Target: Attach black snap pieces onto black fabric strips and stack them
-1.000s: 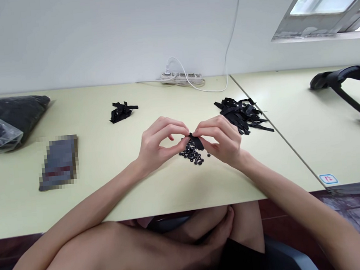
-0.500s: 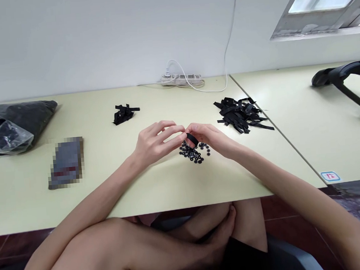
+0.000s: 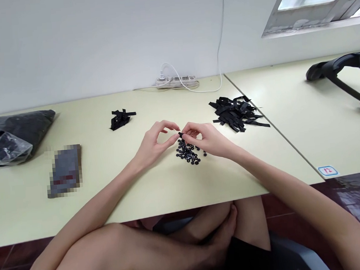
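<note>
By dark discs [image 3: 188, 153], both hands [image 3: 152, 142] [image 3: 214, 139] pinch a black strip [image 3: 180, 134], long axis unclear.

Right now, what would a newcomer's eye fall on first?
Probably the bare left hand and right hand, fingertips at a small black fabric strip, mid-picture beside small round dark discs. Next, perhaps, the tangled heap of flat black fabric strips beyond the right hand.
</note>
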`<state>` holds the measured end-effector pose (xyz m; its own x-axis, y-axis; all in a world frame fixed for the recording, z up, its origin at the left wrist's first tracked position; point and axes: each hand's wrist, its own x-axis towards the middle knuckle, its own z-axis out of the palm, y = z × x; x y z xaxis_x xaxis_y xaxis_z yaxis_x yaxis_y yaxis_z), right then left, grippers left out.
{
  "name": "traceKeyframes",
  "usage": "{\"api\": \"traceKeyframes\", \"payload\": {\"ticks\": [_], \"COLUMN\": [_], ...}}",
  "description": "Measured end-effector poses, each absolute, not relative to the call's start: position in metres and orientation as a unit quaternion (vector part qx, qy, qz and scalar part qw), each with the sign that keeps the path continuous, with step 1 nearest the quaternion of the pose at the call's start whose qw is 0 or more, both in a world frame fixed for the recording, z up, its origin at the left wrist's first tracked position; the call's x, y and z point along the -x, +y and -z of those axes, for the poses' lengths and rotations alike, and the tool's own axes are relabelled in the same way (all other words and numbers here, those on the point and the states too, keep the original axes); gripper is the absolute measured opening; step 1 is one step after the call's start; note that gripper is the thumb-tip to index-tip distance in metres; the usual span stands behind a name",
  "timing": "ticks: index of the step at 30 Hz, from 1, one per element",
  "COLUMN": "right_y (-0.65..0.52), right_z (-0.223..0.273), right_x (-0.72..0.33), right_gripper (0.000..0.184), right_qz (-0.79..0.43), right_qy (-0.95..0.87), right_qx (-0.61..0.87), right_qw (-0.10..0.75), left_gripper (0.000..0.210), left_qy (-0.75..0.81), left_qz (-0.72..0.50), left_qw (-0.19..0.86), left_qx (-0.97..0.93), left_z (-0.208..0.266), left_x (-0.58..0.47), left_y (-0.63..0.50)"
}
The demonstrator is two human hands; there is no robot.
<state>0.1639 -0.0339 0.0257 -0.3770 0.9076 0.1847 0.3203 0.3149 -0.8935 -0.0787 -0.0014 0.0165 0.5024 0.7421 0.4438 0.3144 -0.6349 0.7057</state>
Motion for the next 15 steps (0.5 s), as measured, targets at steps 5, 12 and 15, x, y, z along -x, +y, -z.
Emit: {"api": "traceKeyframes", "payload": {"ticks": [5, 12, 15], "right_y": [-0.0369, -0.0338, -0.0324], "right_z": [-0.0300, -0.0282, -0.0279], "right_x": [-0.1653, -0.1675, -0.1689], "right_gripper": [0.021, 0.024, 0.025], "right_qz": [-0.401, -0.396, -0.404], "right_qy": [-0.743, -0.737, -0.733], "right_qx": [0.419, 0.428, 0.430], "right_qw": [0.333, 0.342, 0.338], "left_gripper": [0.031, 0.037, 0.040], "left_qy": [0.352, 0.364, 0.364], "left_qz": [-0.325, -0.310, -0.288], "left_qw": [0.406, 0.474, 0.503], "left_qx": [-0.778, -0.740, -0.729], "left_z": [-0.0173, -0.0207, -0.0198], "left_x": [0.0783, 0.0778, 0.0770], "left_y": [0.0003, 0.0005, 0.0013]}}
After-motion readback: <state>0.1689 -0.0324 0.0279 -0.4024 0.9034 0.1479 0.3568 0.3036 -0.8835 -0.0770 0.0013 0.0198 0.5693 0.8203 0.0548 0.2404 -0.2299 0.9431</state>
